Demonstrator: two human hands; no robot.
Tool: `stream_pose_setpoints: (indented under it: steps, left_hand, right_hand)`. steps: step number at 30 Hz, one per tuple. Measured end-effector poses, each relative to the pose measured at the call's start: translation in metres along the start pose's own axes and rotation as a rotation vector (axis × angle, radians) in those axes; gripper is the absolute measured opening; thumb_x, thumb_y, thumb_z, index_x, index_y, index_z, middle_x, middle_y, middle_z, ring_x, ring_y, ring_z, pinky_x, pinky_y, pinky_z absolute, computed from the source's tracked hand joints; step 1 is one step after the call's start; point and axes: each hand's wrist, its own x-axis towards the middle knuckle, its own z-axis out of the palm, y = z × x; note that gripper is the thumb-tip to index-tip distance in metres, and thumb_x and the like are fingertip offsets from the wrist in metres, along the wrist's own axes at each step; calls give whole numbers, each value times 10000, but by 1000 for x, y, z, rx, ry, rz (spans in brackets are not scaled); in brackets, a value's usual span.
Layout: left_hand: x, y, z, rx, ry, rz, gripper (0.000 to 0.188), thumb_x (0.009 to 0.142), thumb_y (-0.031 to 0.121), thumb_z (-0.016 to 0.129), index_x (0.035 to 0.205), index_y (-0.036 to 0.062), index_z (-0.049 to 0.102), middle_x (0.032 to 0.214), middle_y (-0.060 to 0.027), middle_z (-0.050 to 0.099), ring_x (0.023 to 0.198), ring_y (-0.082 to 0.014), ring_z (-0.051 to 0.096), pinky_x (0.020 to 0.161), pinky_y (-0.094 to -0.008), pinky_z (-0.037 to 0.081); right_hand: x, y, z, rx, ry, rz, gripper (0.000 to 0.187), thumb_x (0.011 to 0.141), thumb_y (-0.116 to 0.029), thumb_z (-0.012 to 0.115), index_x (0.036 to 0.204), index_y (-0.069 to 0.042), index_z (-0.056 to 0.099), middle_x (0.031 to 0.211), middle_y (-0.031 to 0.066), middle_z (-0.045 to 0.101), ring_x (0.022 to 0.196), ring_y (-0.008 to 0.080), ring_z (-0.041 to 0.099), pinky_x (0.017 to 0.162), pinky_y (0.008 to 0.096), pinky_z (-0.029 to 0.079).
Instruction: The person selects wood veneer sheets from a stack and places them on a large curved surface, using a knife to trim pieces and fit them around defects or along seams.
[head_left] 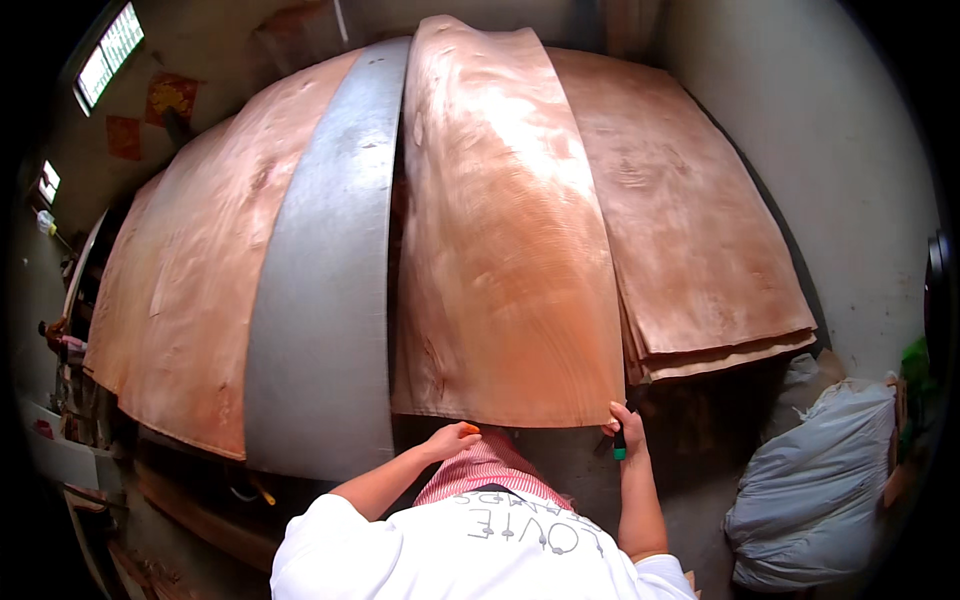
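A large sheet of reddish-brown wood veneer (510,270) stretches away in front of me, its near edge close to my waist. My right hand (627,428) is at the sheet's near right corner, thumb and fingertips against it. The same hand is closed round a tool with a black and green handle (620,446); its working end is hidden. Just below the near edge, left of its middle, my left hand (455,440) is closed. Something small and orange (471,428) shows at its fingertips, too small to name.
A long grey board (325,280) lies left of the sheet, across a dark gap. Veneer stacks lie on the far left (200,290) and on the right (700,230). A pale stuffed sack (810,490) stands at lower right, near the wall (820,150).
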Motion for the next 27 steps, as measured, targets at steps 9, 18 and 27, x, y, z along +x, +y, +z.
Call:
stream_pose_setpoints:
  steps: [9,18,27]
  left_hand:
    - [199,9,93,-216,233,-335,557,879,518,381,970,-11,528,784,-116,595,636,-185,589,506,-304,454]
    - [330,109,199,-486,476,-765,755,835,642,291,939,-65,534,736,-191,566,551,-303,576,451,-398,493]
    - [404,201,332,-1148,611,-689,761,816,681,258,1127,14,451,910,-178,565,703,-313,586,573,-410,517]
  right_hand:
    - [22,-114,-171,-153,205,-95,88,845,-106,511,922,-63,512,590,-44,470,416,26,395,389,178,314]
    - [37,-253,-295,-286,381,-124,56,822,-98,547,856,-64,519,577,-32,468,430,46,413,407,187,321]
    - [21,-371,-494,-464,486,-106,64,793,-109,585,807,-64,542,593,-29,484,433,60,425,407,198,340]
